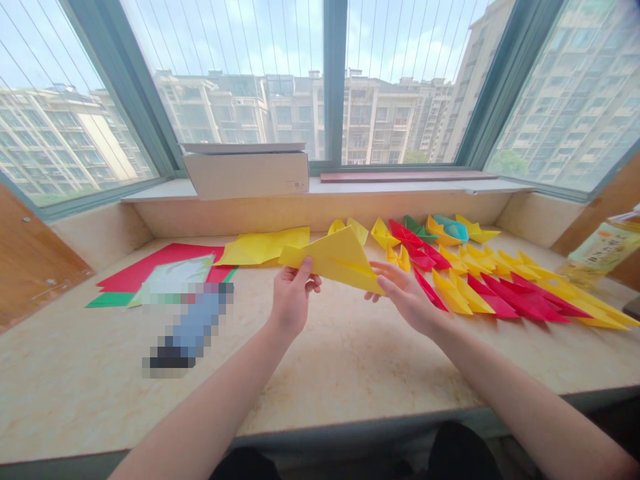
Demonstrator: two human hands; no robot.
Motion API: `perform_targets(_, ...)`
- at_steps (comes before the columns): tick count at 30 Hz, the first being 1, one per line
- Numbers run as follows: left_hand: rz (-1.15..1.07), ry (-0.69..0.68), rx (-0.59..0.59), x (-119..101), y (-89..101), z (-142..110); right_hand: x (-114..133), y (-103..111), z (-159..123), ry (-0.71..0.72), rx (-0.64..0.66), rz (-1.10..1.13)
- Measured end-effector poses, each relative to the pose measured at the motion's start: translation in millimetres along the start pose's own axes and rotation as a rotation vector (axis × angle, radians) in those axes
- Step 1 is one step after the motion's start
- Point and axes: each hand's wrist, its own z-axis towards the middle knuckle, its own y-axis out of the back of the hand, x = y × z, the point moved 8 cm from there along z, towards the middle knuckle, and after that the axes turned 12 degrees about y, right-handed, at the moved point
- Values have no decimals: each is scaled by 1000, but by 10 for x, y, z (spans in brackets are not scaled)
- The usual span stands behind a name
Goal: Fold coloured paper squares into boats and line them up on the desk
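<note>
A folded sheet of yellow paper (336,259) is held up over the middle of the counter, its top coming to a peak. My left hand (294,297) pinches its left corner, thumb in front and fingers behind. At the lower right corner my right hand (403,293) grips it, the thumb lying along the edge. Just behind it lies a flat, creased yellow sheet (267,245). To the right of my right hand stand rows of folded paper boats, among them a yellow boat (457,293) and a red boat (520,298).
Red paper sheets (150,267) and a green sheet (113,300) lie at left under a pale packet (175,277). A blurred-out object (193,330) is nearer. A white box (247,175) sits on the window ledge, and a bottle (605,247) stands far right.
</note>
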Motion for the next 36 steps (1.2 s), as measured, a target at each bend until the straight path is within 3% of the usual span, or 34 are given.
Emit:
perform_targets(4, -27, 55, 32, 26, -21, -14, -36, 84, -5, -6, -124, -7)
perform_targets(10, 143, 313, 301, 315, -254, -150, -122, 96, -26, -62, -158, -48)
perform_targets(14, 127, 297, 197, 320, -204, -128, -76, 139, -14, 4, -192, -78)
perform_targets(20, -3, 234, 57, 227, -66, -38, 211, 263, -51, 302, -321, -483)
perform_targets(24, -61, 231, 87, 234, -92, -50, 342, 128, -61, 419, -205, -629)
perform_targets(36, -65, 261, 299, 295, -248, -190, 241, 137, -67, 305, -211, -510)
